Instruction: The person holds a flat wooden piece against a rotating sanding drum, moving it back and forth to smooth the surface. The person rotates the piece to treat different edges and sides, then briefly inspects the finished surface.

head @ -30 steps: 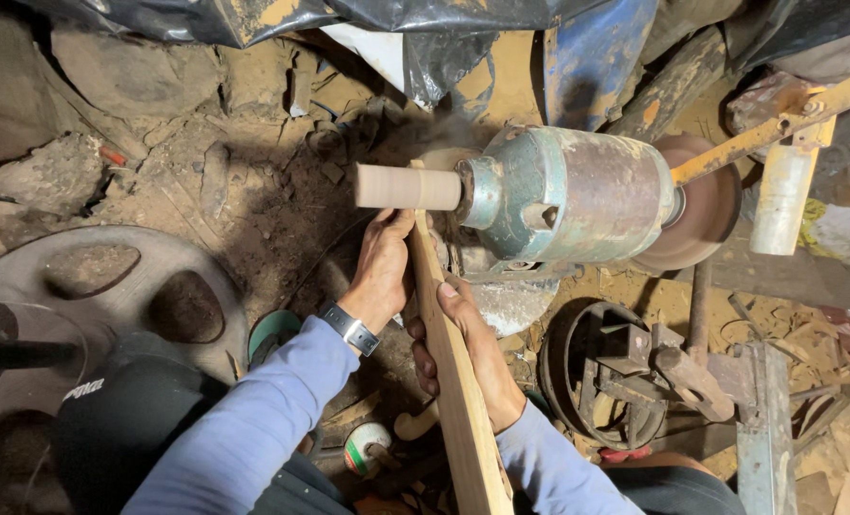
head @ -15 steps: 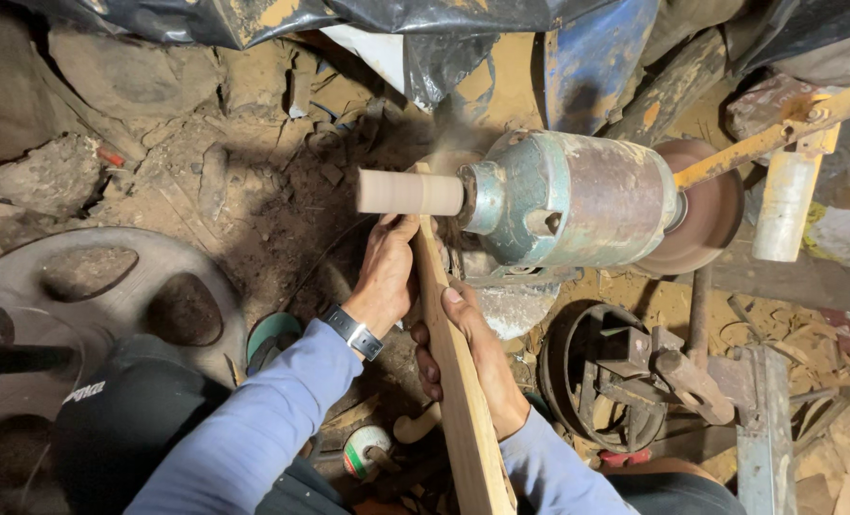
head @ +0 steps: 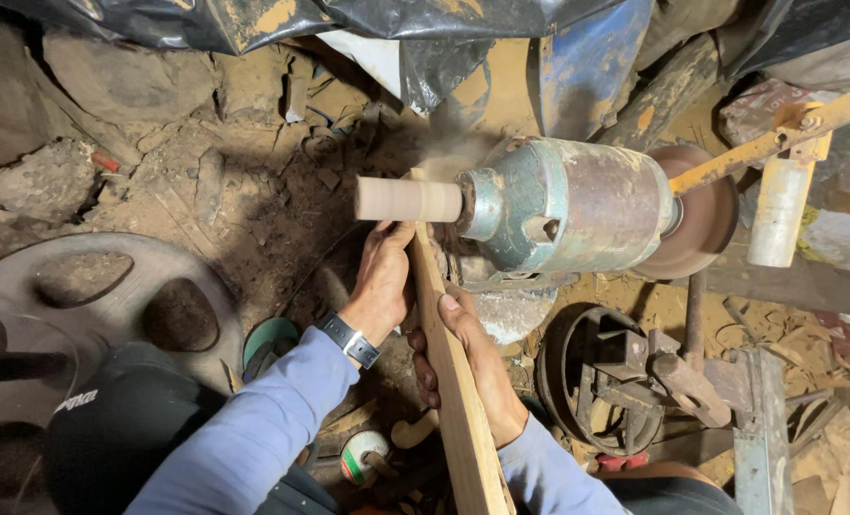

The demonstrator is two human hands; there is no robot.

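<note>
This is a rough, earth-floored woodworking workshop. A worn, greenish motor [head: 568, 210] sits low on the ground with a cylindrical sanding drum [head: 408, 199] on one end of its shaft and a brown abrasive disc [head: 701, 224] on the other. Fine dust hangs in the air by the drum. Sawdust, wood chips and stones cover the dirt floor [head: 234, 191]. Rusty metal parts [head: 634, 381] lie nearby, and black plastic sheeting [head: 253, 19] hangs above.
</note>
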